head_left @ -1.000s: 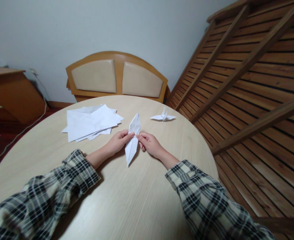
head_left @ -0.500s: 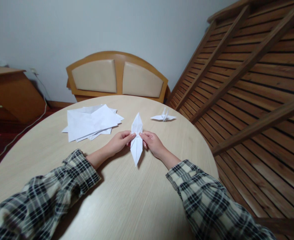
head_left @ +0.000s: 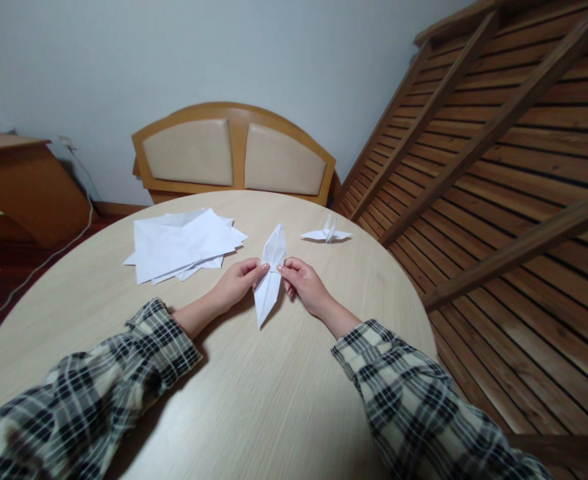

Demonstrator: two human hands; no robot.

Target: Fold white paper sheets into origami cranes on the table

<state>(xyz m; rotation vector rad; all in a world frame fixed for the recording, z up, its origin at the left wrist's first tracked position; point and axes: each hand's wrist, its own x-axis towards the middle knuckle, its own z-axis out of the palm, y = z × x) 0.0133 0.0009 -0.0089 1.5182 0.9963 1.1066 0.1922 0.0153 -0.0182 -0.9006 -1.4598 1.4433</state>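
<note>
A long diamond of folded white paper (head_left: 271, 288) is held above the table between my two hands, its lower point tilted to the left. My left hand (head_left: 239, 283) pinches its left edge near the middle, thumb on top. On the opposite edge, my right hand (head_left: 307, 285) grips it between thumb and fingers. The fingers beneath the paper are partly hidden. A finished paper crane (head_left: 327, 233) with spread wings rests on the table, beyond my right hand.
A loose stack of white paper sheets (head_left: 179, 243) lies on the round wooden table (head_left: 234, 400), to the left. Behind the table stands a padded headboard (head_left: 189, 153). Wooden slats (head_left: 514, 200) lean along the right side. A brown desk (head_left: 19, 187) is at far left.
The folded paper has turned slightly, its lower point swinging left and its upper point a little right. Both hands have stayed almost in place, still holding it.
</note>
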